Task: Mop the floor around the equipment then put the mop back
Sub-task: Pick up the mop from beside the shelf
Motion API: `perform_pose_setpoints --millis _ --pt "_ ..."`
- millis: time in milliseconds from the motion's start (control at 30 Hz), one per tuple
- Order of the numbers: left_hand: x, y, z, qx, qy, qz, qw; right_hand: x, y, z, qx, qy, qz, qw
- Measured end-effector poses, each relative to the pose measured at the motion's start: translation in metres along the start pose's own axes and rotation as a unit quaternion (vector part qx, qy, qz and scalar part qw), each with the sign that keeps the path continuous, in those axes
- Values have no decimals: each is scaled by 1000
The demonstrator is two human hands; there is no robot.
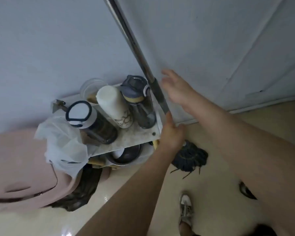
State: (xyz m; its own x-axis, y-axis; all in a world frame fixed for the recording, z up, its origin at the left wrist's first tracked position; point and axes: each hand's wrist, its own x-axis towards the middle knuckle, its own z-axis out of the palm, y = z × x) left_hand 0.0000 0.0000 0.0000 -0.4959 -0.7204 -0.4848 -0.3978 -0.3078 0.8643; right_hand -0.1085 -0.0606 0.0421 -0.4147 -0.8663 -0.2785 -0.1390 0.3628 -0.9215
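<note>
The mop stands nearly upright against the pale wall. Its metal handle (131, 41) runs from the top of the view down to my left hand (171, 133). The dark stringy mop head (191, 159) rests on the cream floor just below that hand, close to the wall's base. My left hand is wrapped around the lower handle with the thumb pointing up along it. My right hand (176, 90) is to the right of the handle, slightly higher, fingers spread and holding nothing; it is blurred and not touching the pole.
Left of the mop stands a small white shelf (140, 135) carrying bottles (114, 106) and a white plastic bag (65, 142), with a metal bowl (124, 155) on the tier below. A pink bag (19, 169) lies further left. My shoe (186, 209) is on the floor.
</note>
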Motion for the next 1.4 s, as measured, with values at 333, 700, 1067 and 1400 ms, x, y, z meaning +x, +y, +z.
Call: perform_pose_setpoints --millis 333,700,1067,1400 --pt "91 12 3 -63 119 -5 991 75 -4 32 -185 -20 -127 974" --pt "114 22 12 -16 184 59 981 34 -28 4 -74 87 -332 936" --pt "21 4 3 -107 202 148 962 -81 72 -22 93 -154 -40 983" --pt "-122 -49 -63 -150 288 111 939 -150 144 95 -240 -166 3 957"
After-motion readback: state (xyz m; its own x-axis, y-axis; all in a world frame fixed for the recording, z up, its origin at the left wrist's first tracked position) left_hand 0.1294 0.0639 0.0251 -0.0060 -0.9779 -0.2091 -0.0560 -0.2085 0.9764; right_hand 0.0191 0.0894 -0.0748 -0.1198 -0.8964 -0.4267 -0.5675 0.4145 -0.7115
